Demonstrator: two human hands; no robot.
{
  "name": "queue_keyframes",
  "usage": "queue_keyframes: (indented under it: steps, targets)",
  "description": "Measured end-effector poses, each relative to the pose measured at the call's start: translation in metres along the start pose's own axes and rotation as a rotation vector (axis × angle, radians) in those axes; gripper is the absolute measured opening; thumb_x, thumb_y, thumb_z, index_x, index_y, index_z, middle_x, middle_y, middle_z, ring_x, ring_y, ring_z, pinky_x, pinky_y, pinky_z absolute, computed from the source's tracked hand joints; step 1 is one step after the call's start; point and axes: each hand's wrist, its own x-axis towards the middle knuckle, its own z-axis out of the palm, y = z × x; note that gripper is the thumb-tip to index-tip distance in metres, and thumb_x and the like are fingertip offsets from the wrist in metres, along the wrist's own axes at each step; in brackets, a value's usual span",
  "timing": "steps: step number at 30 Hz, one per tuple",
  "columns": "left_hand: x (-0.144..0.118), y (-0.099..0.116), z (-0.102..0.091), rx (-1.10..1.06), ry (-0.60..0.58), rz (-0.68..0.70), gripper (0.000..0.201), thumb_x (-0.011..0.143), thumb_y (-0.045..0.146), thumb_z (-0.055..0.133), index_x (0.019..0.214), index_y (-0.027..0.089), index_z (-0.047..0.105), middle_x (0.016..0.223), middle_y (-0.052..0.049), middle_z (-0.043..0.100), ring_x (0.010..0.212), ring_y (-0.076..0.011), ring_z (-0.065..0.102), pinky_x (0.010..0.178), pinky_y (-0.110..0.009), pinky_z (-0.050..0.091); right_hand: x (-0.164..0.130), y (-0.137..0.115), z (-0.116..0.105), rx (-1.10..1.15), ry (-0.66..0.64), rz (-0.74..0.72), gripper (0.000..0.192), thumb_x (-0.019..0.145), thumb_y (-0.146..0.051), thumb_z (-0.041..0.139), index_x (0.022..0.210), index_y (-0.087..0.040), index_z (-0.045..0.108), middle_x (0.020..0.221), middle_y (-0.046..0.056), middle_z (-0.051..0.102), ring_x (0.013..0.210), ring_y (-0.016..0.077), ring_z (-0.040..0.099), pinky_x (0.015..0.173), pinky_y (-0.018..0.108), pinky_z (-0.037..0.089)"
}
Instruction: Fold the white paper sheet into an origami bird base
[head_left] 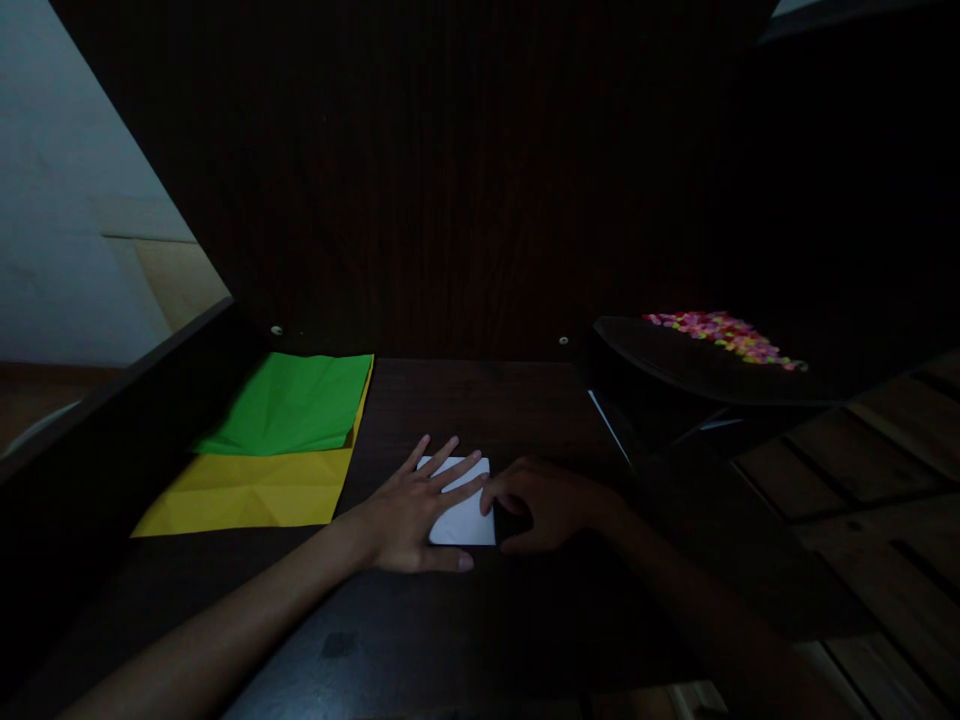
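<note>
A small folded piece of white paper lies flat on the dark tabletop in front of me. My left hand rests on it with fingers spread, covering its left part and pressing it down. At the paper's right edge is my right hand, its fingers bent and a fingertip touching the edge. The right thumb stands apart from that finger, and there is a gap between them. Dim light hides the rest of the right hand's fingers.
A green sheet overlaps a creased yellow sheet at the left. An upright dark wooden panel closes off the back. Right of the tabletop, a dark curved surface carries a strand of small pink and yellow pieces.
</note>
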Motion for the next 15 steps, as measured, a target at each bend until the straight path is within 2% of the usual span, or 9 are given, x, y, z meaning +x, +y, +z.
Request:
queue_keyframes:
  steps: [3, 5, 7, 10, 13, 15]
  targets:
    - [-0.002, 0.000, -0.002, 0.046, 0.054, 0.071, 0.080, 0.086, 0.065, 0.052, 0.149, 0.022, 0.032, 0.154, -0.014, 0.033, 0.142, -0.0386, 0.027, 0.115, -0.063, 0.011, 0.000, 0.000, 0.007, 0.034, 0.047, -0.054, 0.040, 0.061, -0.020, 0.076, 0.100, -0.020, 0.068, 0.060, -0.008, 0.052, 0.058, 0.0121, 0.053, 0.064, 0.024, 0.040]
    - [-0.004, 0.002, -0.002, 0.102, 0.097, 0.139, 0.066, 0.090, 0.058, 0.051, 0.140, 0.015, 0.047, 0.142, -0.017, 0.050, 0.132, -0.0352, 0.045, 0.112, -0.056, 0.029, 0.000, 0.001, 0.011, 0.061, 0.078, -0.085, 0.039, 0.062, -0.018, 0.072, 0.101, -0.020, 0.068, 0.058, -0.009, 0.050, 0.054, 0.0110, 0.051, 0.062, 0.024, 0.039]
    - [-0.006, 0.004, -0.001, 0.183, 0.159, 0.204, 0.052, 0.094, 0.049, 0.050, 0.128, 0.011, 0.058, 0.128, -0.019, 0.062, 0.120, -0.0322, 0.058, 0.100, -0.047, 0.047, 0.001, 0.004, 0.014, 0.094, 0.129, -0.121, 0.038, 0.062, -0.016, 0.068, 0.100, -0.020, 0.067, 0.057, -0.009, 0.047, 0.051, 0.0100, 0.049, 0.061, 0.024, 0.039]
    - [-0.007, 0.008, 0.003, 0.324, 0.284, 0.298, 0.036, 0.096, 0.035, 0.049, 0.113, 0.007, 0.065, 0.109, -0.017, 0.072, 0.103, -0.0293, 0.069, 0.080, -0.039, 0.059, 0.001, 0.010, 0.014, 0.161, 0.280, -0.191, 0.036, 0.066, -0.023, 0.067, 0.101, -0.017, 0.067, 0.062, -0.006, 0.049, 0.054, 0.0108, 0.049, 0.062, 0.026, 0.039]
    - [-0.005, 0.009, 0.004, 0.423, 0.409, 0.384, 0.023, 0.095, 0.019, 0.051, 0.104, 0.004, 0.066, 0.098, -0.017, 0.074, 0.089, -0.0260, 0.073, 0.072, -0.034, 0.062, 0.000, 0.013, 0.010, 0.241, 0.422, -0.238, 0.032, 0.076, -0.034, 0.065, 0.101, -0.015, 0.067, 0.067, -0.003, 0.050, 0.057, 0.0122, 0.049, 0.060, 0.026, 0.039]
    - [-0.004, 0.009, 0.000, 0.401, 0.493, 0.388, 0.019, 0.093, 0.012, 0.051, 0.104, 0.004, 0.065, 0.095, -0.016, 0.075, 0.084, -0.0236, 0.074, 0.070, -0.032, 0.062, 0.000, 0.014, 0.008, 0.266, 0.516, -0.240, 0.031, 0.080, -0.039, 0.063, 0.101, -0.015, 0.067, 0.072, 0.000, 0.052, 0.061, 0.0137, 0.049, 0.059, 0.027, 0.039]
